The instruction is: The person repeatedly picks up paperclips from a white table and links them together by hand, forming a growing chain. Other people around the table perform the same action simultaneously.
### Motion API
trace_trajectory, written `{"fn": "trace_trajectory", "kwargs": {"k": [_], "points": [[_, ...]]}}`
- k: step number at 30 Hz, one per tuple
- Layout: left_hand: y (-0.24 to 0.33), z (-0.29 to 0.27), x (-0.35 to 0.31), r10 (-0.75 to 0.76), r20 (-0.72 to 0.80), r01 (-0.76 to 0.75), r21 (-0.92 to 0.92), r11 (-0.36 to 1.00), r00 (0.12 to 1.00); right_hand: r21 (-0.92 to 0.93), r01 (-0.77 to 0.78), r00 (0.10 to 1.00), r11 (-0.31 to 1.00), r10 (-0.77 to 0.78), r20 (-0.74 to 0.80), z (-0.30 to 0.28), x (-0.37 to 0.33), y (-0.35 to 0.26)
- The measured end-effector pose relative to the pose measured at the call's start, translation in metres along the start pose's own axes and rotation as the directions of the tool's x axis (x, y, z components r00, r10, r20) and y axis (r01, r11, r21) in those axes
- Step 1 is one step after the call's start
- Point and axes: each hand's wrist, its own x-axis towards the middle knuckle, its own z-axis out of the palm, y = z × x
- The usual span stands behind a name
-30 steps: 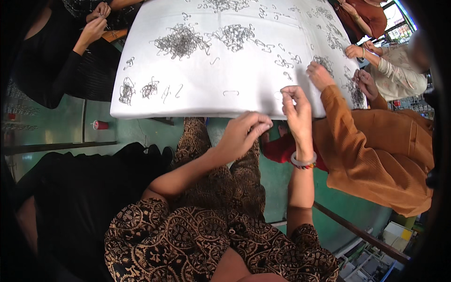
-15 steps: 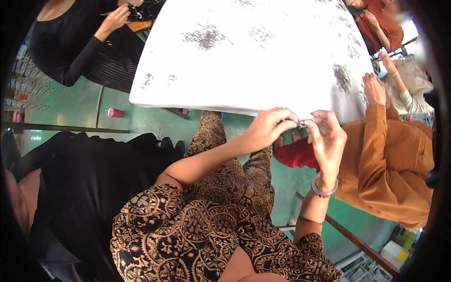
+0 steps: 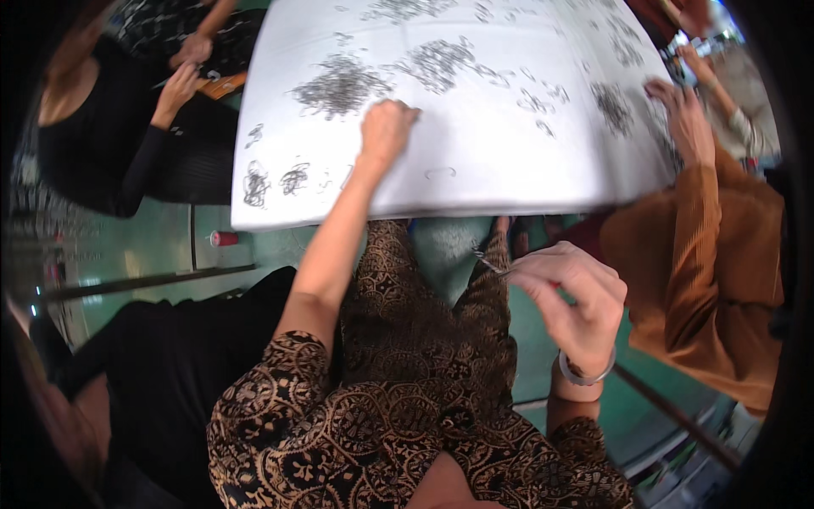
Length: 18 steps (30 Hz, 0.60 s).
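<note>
My right hand [image 3: 581, 301], with a pale bangle at the wrist, is held in front of the table's near edge. Its thumb and fingertips pinch a small dark twisted metal piece [image 3: 487, 260], one end sticking out to the left. Over the white tabletop [image 3: 492, 174] reaches my left hand [image 3: 386, 136], fingers closed; what they hold, if anything, is hidden. It is just right of a heap of thin dark wire-like pieces [image 3: 337, 85]. Another such heap [image 3: 437, 64] lies beyond it. A single bent piece [image 3: 440, 174] lies nearer the edge.
Smaller clusters [image 3: 256, 183] lie at the table's left corner. On the right, a person in a brown corduroy sleeve [image 3: 695, 254] has a hand by another heap [image 3: 612, 109]. People in black sit left. A red cup [image 3: 224, 238] stands on the green floor.
My left hand has left my right hand and reached forward and left over the table. My right hand has come nearer to me, with the metal piece in its fingertips.
</note>
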Motion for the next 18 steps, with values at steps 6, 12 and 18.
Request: {"fn": "trace_trajectory", "kwargs": {"k": [6,12,18], "points": [[-0.011,0.018,0.027,-0.025,0.141,-0.021,0.315,0.949,0.990,-0.100,0.128,0.983,0.987,-0.113,0.148,-0.016,0.000,-0.058],[0.004,0.009,0.007,0.017,0.095,-0.027,0.102,0.994,0.995,-0.081,0.318,0.945,0.945,-0.323,-0.048,0.011,-0.013,-0.059],[0.038,-0.033,-0.021,-0.095,0.042,0.103,-0.326,0.940,0.995,0.021,0.360,0.921,0.933,-0.359,0.151,-0.008,-0.011,-0.068]]}}
